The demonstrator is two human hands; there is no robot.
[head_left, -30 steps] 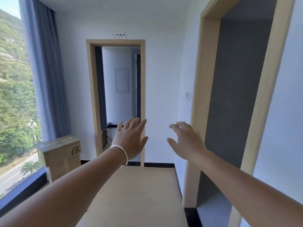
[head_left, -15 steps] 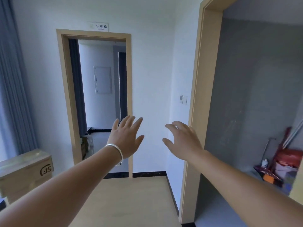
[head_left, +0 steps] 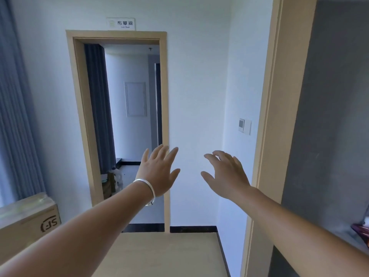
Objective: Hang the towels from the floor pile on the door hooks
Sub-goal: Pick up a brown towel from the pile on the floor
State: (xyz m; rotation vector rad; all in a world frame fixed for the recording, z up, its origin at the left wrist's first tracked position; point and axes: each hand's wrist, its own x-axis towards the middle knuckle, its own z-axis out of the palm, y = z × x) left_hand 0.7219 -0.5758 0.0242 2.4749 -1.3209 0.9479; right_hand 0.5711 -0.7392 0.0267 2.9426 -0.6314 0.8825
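A person stands with both bare arms stretched forward. The left hand (head_left: 157, 170), a silver bangle (head_left: 147, 189) at its wrist, has fingers spread and holds nothing; the right hand (head_left: 225, 174) is loosely splayed, also empty. Ahead, a sign (head_left: 121, 23) reading "布草间" sits above an open doorway (head_left: 127, 124). A cardboard box (head_left: 26, 218) at left is printed "SF". No towels are in view.

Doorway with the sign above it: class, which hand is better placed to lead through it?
Probably the left hand: it overlaps the doorway opening. The right hand hangs before the white wall. Both are empty.
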